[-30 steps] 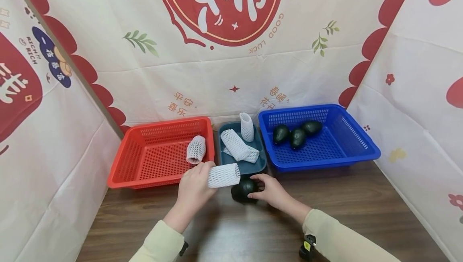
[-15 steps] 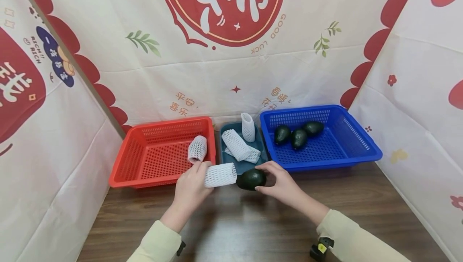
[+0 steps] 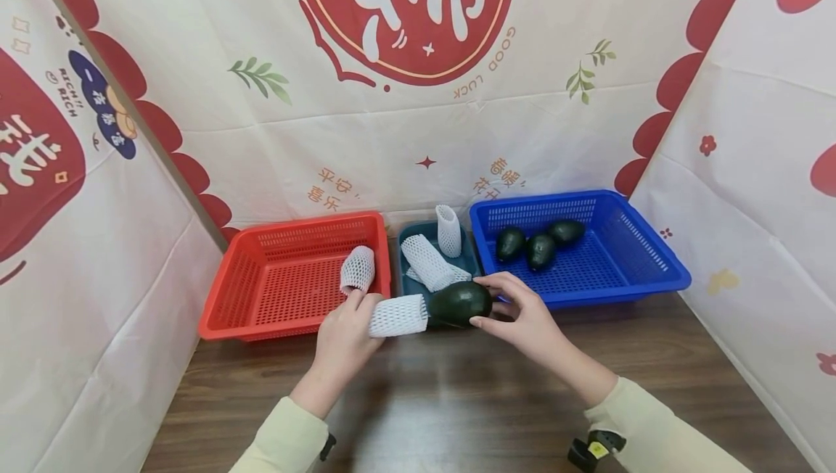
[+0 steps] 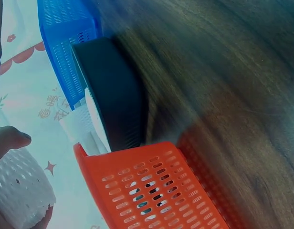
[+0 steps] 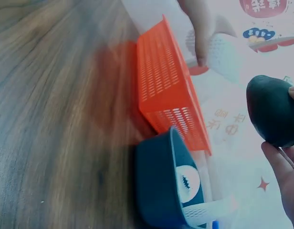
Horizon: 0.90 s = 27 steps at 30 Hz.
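In the head view my left hand (image 3: 348, 335) grips a white foam net sleeve (image 3: 398, 315) by its left end, its mesh mouth facing right. The right hand (image 3: 525, 317) holds a dark green avocado (image 3: 460, 304) between thumb and fingertips. The avocado's narrower end points at the sleeve's mouth; from the head camera the two appear to meet, while the right wrist view shows the avocado (image 5: 275, 110) apart from the left hand's sleeve (image 5: 223, 56). In the left wrist view a thumb (image 4: 11, 140) lies over the foam sleeve (image 4: 23, 186).
A red basket (image 3: 225, 299) at left holds one netted item (image 3: 358, 270). The small teal tray (image 3: 408, 286) in the middle carries several foam sleeves (image 3: 426, 261). At right, a blue basket (image 3: 627, 288) contains three avocados (image 3: 541, 251). Printed cloth walls enclose the wooden table (image 3: 451, 400).
My right hand has raised the avocado off the table and moved it right and up, turning it sideways. The left hand shifted slightly left with the sleeve, then stayed almost still.
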Motion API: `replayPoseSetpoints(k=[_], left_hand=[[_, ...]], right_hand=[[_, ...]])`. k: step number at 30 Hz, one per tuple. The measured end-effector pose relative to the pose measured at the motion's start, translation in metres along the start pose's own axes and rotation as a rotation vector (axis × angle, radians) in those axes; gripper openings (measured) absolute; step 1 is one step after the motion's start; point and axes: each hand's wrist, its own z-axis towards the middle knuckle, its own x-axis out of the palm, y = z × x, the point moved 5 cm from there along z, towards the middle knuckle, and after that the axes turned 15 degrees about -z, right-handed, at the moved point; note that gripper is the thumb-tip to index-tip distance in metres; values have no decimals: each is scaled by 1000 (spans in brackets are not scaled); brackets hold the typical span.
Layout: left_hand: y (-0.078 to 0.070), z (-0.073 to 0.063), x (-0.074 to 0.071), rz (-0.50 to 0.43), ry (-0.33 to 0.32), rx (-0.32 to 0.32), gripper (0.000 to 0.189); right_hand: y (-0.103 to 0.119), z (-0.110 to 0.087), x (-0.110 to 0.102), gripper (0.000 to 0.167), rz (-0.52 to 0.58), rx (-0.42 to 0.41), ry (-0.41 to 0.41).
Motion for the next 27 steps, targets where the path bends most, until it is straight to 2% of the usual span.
replayPoseSetpoints(k=[5, 12, 20, 27], left_hand=[[0, 1, 1, -6, 11, -7, 43], [-4, 3, 5, -10, 32, 6, 41], [-14, 8, 9, 25, 6, 26, 35], [-22, 11, 13, 41, 28, 6, 32]], right_hand=[[10, 0, 1, 49, 18, -6, 21], [11, 0, 12, 47, 44, 8, 52], [16, 3, 22, 49, 58, -25, 51], [19, 5, 29, 48, 73, -27, 63]])
